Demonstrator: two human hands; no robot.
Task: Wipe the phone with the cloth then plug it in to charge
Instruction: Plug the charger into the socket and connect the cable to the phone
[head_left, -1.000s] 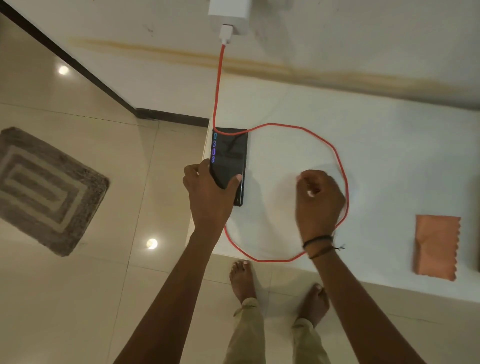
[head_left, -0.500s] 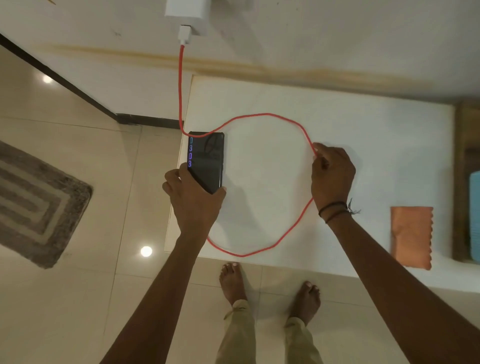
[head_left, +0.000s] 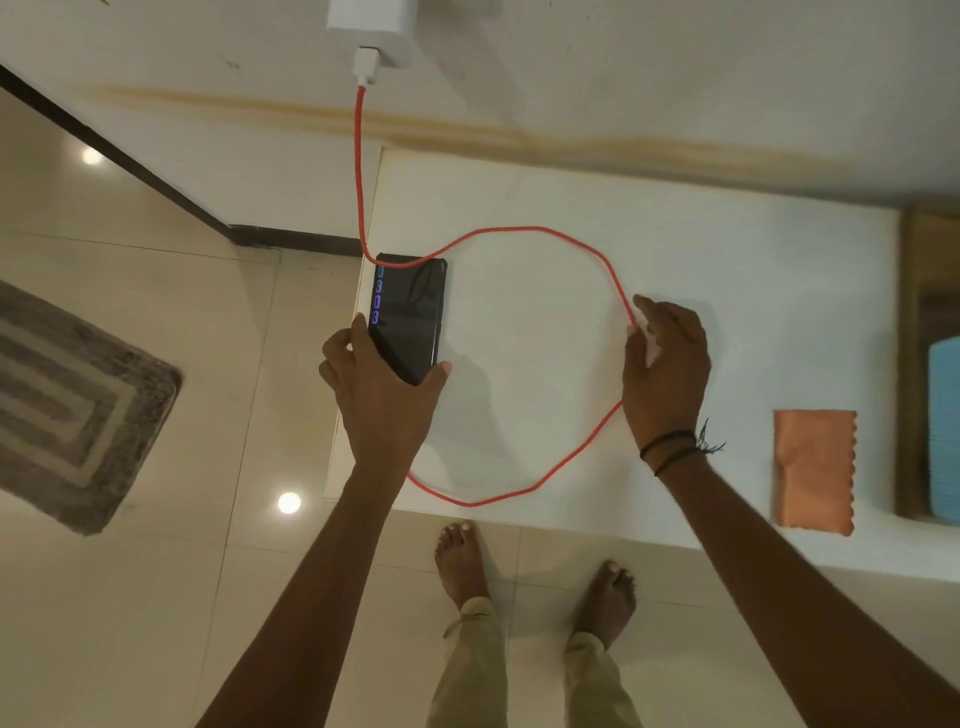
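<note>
The white surface (head_left: 675, 218) spreads ahead of both hands, bare and roomy between them, though its left edge runs just beside the left hand (head_left: 382, 400) with open floor below. The red cable (head_left: 571, 244) loops wide from the wall charger (head_left: 371, 26), limp and easily dragged. The folded orange cloth (head_left: 813, 467) lies well right of the right hand (head_left: 665, 364), soft and light. The phone (head_left: 408, 317), stiff, glossy and likely slippery (screen lit), sits pinched at its near end by left thumb and fingers; best held by its long sides. The right fingers curl loosely against the cable.
</note>
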